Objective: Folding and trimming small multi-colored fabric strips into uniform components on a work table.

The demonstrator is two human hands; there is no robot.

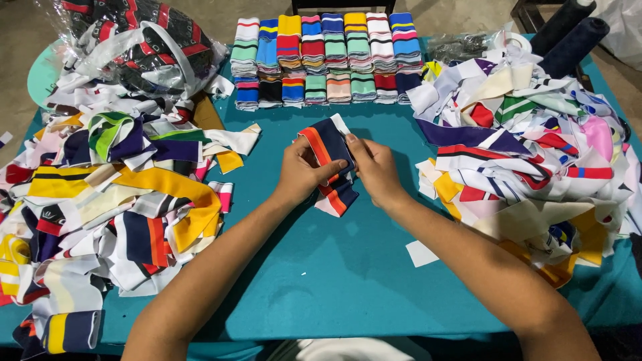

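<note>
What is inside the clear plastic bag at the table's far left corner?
The clear plastic bag holds dark knit bands with red and white stripes, bunched together. Glare and folds in the plastic hide how many there are and anything lying beneath them.

bare teal table (321, 281) between scrap heaps (100, 200) (535, 154); folded stacks (328, 60) behind.

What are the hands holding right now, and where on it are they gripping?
Both the left hand and right hand hold a navy fabric strip with orange-red stripes, pinching its middle section from either side.
</note>
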